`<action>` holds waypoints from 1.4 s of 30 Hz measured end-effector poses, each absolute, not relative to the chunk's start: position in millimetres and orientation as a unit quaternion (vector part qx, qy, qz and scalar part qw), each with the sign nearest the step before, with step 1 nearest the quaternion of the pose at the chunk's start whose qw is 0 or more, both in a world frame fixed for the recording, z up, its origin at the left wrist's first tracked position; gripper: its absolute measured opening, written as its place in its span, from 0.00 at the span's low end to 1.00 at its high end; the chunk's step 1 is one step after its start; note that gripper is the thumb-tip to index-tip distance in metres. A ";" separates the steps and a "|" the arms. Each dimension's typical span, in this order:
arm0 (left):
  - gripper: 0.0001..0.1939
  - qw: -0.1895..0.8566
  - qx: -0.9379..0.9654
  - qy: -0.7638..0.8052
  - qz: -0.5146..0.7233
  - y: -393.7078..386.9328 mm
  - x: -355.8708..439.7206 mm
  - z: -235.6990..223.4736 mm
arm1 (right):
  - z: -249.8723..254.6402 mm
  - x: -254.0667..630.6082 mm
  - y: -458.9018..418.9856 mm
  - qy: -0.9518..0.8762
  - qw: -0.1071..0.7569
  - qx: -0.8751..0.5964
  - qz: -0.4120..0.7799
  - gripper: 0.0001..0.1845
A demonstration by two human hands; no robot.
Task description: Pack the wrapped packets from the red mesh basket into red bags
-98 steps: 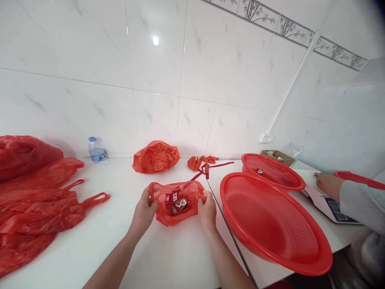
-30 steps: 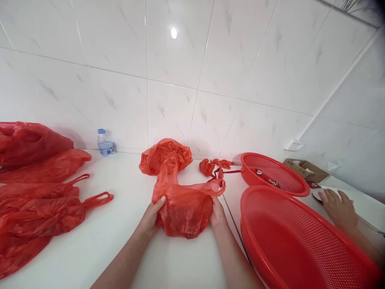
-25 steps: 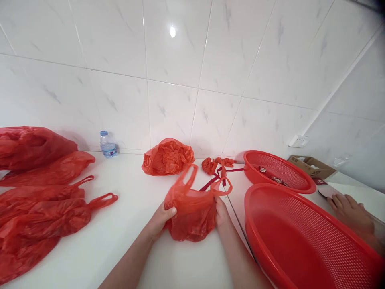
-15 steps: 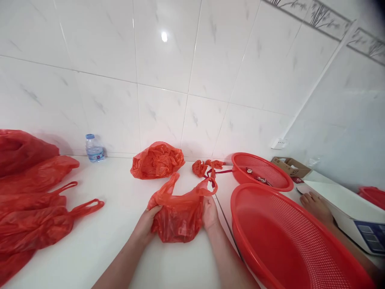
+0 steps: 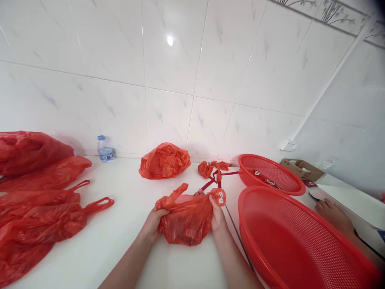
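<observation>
A small red plastic bag [image 5: 186, 218] rests on the white counter [image 5: 126, 224] in front of me. My left hand [image 5: 152, 225] grips its left side with the fingers curled into the plastic. On the bag's right side my right hand [image 5: 217, 214] pinches the plastic near one handle loop. The bag's mouth is gathered and its handles droop at the top. Whatever it holds is hidden by the plastic.
A large red colander basket [image 5: 300, 245] sits at the right, a smaller one [image 5: 270, 176] behind it. Filled red bags [image 5: 39, 200] lie at the left. Against the wall are a crumpled red bag [image 5: 165, 161], red scraps [image 5: 212, 168] and a water bottle [image 5: 104, 148]. Another person's hand [image 5: 332, 212] rests by a scale.
The open bag that showed wrapped sweets has been gathered shut. Its handles, held up a second ago, have dropped. The other person's hand moved along the right side.
</observation>
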State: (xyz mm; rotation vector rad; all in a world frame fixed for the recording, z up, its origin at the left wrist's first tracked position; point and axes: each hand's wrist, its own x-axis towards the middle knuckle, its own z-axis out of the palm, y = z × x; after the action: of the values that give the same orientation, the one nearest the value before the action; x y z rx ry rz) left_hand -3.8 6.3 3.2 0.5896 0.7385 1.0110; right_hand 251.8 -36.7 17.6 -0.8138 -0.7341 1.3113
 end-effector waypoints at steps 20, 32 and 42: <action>0.12 0.766 0.241 0.306 0.511 4.3 -8.0 9.1 | 4.9 183.4 -17.6 -0.365 0.595 -0.282 0.658 0.30; 0.13 0.780 0.279 0.265 0.494 5.0 -8.2 8.0 | -8.7 187.5 -5.6 -0.411 0.585 -0.363 0.598 0.30; 0.12 0.789 0.364 0.218 0.444 -4.6 3.0 10.4 | 9.7 166.5 -21.5 -0.471 0.477 -0.380 0.637 0.38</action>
State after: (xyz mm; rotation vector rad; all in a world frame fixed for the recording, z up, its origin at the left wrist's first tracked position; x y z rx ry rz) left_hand 3.0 -4.6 10.4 0.7841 0.4693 0.9559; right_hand 166.5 -21.5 9.7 -0.9294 -1.1519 1.5567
